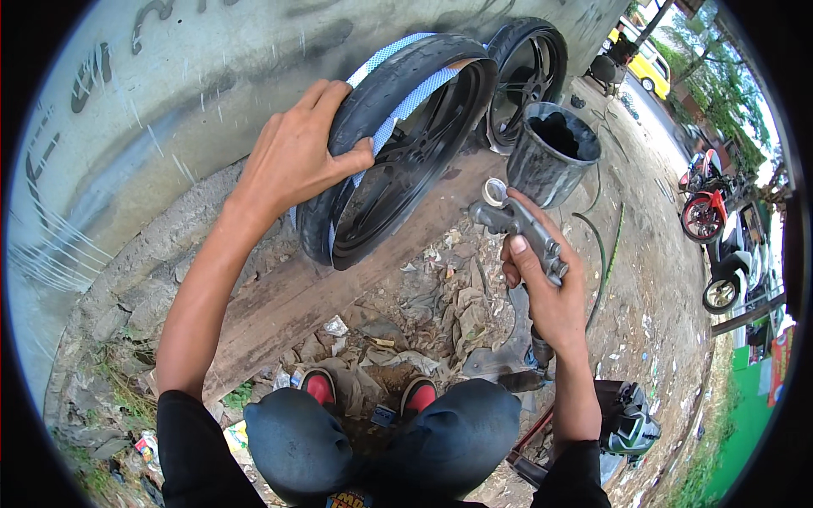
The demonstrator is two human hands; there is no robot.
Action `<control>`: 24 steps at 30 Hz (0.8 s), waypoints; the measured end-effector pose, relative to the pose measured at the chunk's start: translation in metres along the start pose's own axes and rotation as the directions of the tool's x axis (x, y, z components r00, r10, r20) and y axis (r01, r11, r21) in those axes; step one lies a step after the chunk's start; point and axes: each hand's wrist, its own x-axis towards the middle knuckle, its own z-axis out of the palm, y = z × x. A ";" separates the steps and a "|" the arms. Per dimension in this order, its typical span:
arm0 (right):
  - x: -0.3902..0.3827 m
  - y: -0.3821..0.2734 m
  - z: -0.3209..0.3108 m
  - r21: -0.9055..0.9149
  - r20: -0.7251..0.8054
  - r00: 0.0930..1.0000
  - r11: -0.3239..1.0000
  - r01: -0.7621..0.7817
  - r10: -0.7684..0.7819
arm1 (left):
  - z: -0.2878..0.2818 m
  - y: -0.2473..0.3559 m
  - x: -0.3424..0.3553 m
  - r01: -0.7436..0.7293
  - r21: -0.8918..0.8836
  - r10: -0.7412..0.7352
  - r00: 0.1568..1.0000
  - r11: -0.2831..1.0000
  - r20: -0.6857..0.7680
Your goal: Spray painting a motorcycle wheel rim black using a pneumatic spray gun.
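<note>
My left hand (296,152) is closed over the left side of a motorcycle wheel (373,212), fingers over its worn black tyre and thumb on the near side. The wheel stands tilted, its dark spoked rim facing right. Strips of blue-and-white patterned sheet (415,93) line the tyre's edges. In my right hand (550,288) is a grey metal spray gun (529,229), my fingers wrapped around its body. Its pale ring-shaped nozzle points toward the wheel, apart from it. Above the gun sits a dark-stained cup (550,173), black inside.
Behind stands a second wheel (529,76) near the concrete wall (212,76). A wooden plank (288,305) lies under the wheels. Rags and litter cover the ground by my red shoes (319,387). A hose (603,262) runs along the right; motorcycles (705,199) stand farther off.
</note>
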 end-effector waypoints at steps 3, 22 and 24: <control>0.008 0.008 0.000 0.005 0.003 1.000 1.000 0.007 -0.007 | 0.005 0.005 0.005 0.009 0.032 -0.009 1.000 0.999 -0.006; 0.012 0.008 0.008 -0.009 0.007 1.000 1.000 -0.014 0.014 | 0.038 0.001 0.037 -0.080 0.087 0.096 0.975 0.993 -0.200; 0.018 0.013 0.008 -0.046 0.033 0.999 0.999 0.006 -0.005 | 0.041 -0.001 0.040 -0.100 0.081 0.115 0.969 0.992 -0.219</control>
